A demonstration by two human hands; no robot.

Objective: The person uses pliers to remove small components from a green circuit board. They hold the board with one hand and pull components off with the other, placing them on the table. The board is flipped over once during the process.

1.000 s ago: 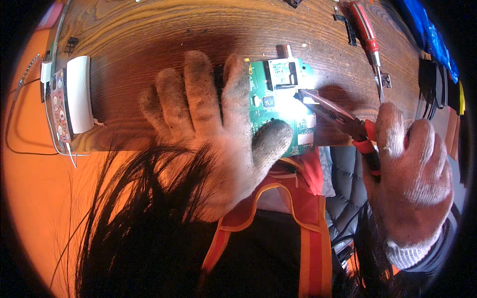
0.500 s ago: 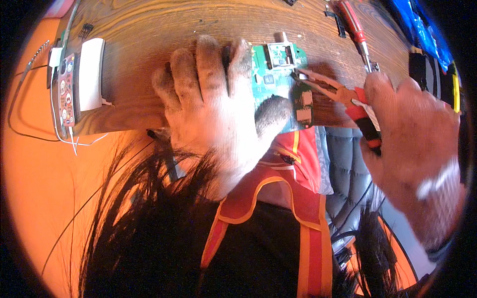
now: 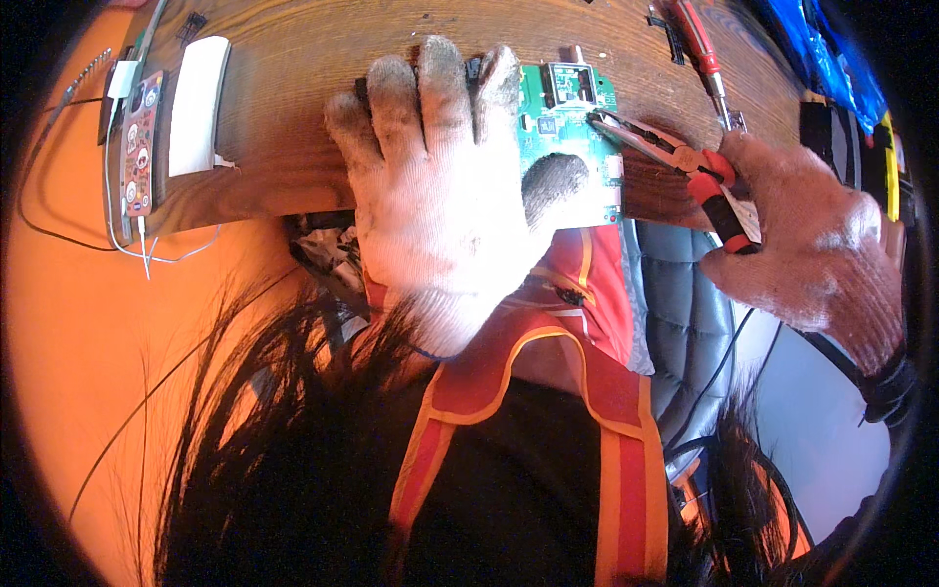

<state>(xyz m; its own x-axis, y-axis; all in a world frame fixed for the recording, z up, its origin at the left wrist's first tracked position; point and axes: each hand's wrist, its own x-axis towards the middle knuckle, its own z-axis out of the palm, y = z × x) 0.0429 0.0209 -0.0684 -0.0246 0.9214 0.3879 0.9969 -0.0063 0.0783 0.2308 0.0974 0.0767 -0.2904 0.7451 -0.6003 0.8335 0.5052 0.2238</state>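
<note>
Two worn white work gloves cover my hands. My left hand [image 3: 440,210] lies flat with fingers spread over a green circuit board [image 3: 531,90], its thumb resting on the board's face. The glove hides the board's left part. A square metal-framed component [image 3: 572,86] with a short round connector sits at its top. My right hand [image 3: 812,230] grips red-and-black-handled pliers [image 3: 714,196]. Their jaws point left, slightly parted, with the tips at the board beside the square component. Whether anything is between the tips is too small to tell.
On the wooden table [image 3: 284,127] lie a red-handled screwdriver [image 3: 699,44] at the far right and a white strip [image 3: 196,108] at left. A phone with a sticker-covered case [image 3: 144,147] and cable lies left of the strip. Blue plastic [image 3: 831,59] is at the right edge.
Board and left hand appear farther up and right in the picture, as the view shifts. The right hand has turned slightly, and the pliers' tips stay by the square component. The board's right edge is brighter.
</note>
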